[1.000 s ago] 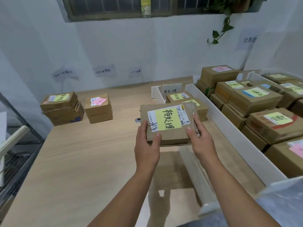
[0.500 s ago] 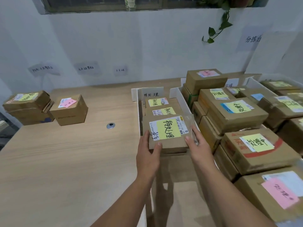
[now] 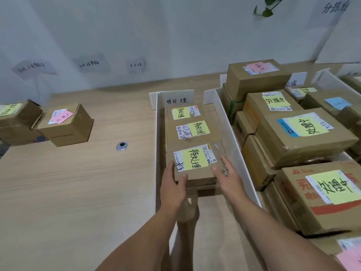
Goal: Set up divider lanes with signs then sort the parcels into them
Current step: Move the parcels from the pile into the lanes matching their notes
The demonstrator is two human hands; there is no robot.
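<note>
Now left hand (image 3: 172, 185) and right hand (image 3: 227, 178) pinch the parcel (image 3: 195, 163) by its sides, thumbs on top. Lower it flat, square between dividers (image 3: 156, 145)

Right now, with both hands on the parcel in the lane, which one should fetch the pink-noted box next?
Left, probably. The left hand grips the parcel at its left edge, nearest the pink-noted box on the table. The right hand would have to cross over the parcel and white divider.
</note>
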